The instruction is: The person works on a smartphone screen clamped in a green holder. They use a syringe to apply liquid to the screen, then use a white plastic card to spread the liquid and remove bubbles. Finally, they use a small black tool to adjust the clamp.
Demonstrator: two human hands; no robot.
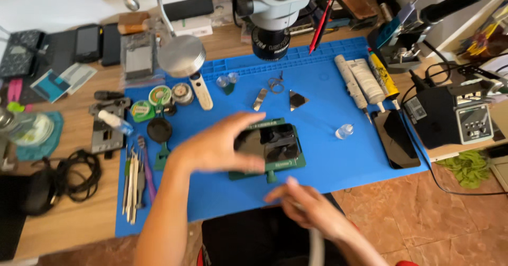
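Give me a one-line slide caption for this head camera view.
Left hand rests on a dark phone in a green holder on a blue mat; right hand hovers below.

Wooden table (74,223), blue mat (328,160) across its middle, green holder (275,163) with dark phone on mat, tubes (365,81), black phone (397,139), small bottle (344,131), tape rolls (159,99), hand tools (135,184), black cable (79,173) on bare wood.

Matt blue rubbery mat (328,155) on a smooth wood-grain desk (69,218); glossy black glass phone (267,141) in a green plastic holder (293,163).
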